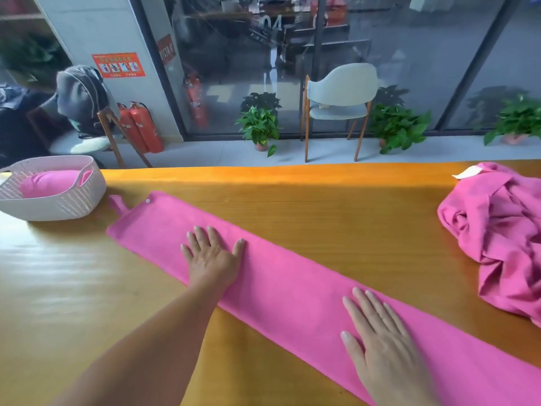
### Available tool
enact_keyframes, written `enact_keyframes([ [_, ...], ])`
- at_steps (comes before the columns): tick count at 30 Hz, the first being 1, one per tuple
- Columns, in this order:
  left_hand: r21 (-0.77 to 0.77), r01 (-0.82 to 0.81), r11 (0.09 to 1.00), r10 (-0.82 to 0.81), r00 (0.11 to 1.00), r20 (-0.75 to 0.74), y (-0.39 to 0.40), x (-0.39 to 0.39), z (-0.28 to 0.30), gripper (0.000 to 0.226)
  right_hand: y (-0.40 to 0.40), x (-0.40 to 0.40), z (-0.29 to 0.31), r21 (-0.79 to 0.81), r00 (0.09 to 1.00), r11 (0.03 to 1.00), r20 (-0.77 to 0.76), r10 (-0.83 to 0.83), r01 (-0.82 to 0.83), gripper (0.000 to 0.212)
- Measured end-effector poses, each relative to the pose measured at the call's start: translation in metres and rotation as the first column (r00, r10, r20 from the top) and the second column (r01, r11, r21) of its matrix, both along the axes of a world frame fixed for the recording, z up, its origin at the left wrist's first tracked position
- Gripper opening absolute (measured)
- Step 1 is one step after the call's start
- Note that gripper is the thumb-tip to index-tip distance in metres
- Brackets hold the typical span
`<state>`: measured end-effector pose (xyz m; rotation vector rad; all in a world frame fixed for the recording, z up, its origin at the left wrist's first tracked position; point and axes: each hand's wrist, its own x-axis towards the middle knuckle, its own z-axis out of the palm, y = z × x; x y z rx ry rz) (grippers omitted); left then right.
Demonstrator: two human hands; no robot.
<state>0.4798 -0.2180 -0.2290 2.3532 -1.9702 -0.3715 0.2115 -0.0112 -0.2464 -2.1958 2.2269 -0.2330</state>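
A long pink towel (292,288), folded into a narrow strip, lies diagonally across the orange wooden table (322,206). It has a white snap button and a small loop at its far left end. My left hand (212,254) lies flat on the strip's left part, fingers straight. My right hand (383,347) presses flat on the strip lower right, fingers spread.
A pale plastic basket (58,206) holding a rolled pink towel (46,183) stands at the table's left end. A crumpled pile of pink cloth (503,238) lies at the right. Beyond the table are a chair (339,101), potted plants and fire extinguishers (140,127).
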Motion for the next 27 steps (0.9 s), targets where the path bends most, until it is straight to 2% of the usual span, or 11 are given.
enact_keyframes([
  [3, -0.014, 0.152, 0.988, -0.151, 0.988, 0.039, -0.033, -0.026, -0.002, 0.091, 0.008, 0.015, -0.008, -0.051, 0.982, 0.984, 0.082, -0.169, 0.173, 0.069],
  [6, -0.001, 0.294, 0.956, -0.294, 0.955, 0.050, -0.065, -0.051, -0.002, 0.088, 0.008, 0.046, -0.015, -0.093, 0.908, 0.910, 0.160, -0.386, 0.403, 0.073],
  [10, -0.010, 0.438, 0.899, -0.438, 0.899, -0.008, -0.050, -0.077, 0.000, 0.080, -0.004, 0.097, -0.012, -0.046, 0.815, 0.824, 0.191, -0.547, 0.564, 0.060],
  [12, -0.063, 0.473, 0.879, -0.474, 0.880, -0.016, -0.017, -0.082, 0.001, 0.078, -0.010, 0.121, -0.004, 0.021, 0.808, 0.828, 0.203, -0.553, 0.561, 0.063],
  [15, -0.074, 0.447, 0.892, -0.450, 0.893, -0.030, 0.030, -0.081, 0.002, 0.080, -0.002, 0.126, 0.000, 0.080, 0.856, 0.876, 0.187, -0.482, 0.476, 0.065],
  [19, -0.056, 0.434, 0.899, -0.436, 0.899, -0.050, 0.048, -0.074, 0.000, 0.083, 0.030, 0.076, 0.007, 0.070, 0.969, 0.968, 0.038, -0.242, 0.239, 0.059],
  [22, -0.069, 0.498, 0.864, -0.500, 0.866, -0.006, 0.042, -0.066, -0.005, 0.085, 0.048, 0.046, 0.008, 0.121, 0.997, 0.990, -0.043, -0.072, 0.077, 0.059],
  [24, -0.058, 0.539, 0.840, -0.539, 0.842, 0.014, 0.035, -0.056, -0.005, 0.086, 0.056, 0.048, 0.004, 0.125, 0.997, 0.989, -0.036, -0.074, 0.078, 0.059],
  [27, 0.009, 0.606, 0.795, -0.605, 0.792, 0.085, 0.027, -0.043, 0.000, 0.086, 0.069, 0.075, -0.001, 0.072, 0.984, 0.982, 0.007, -0.176, 0.175, 0.059],
])
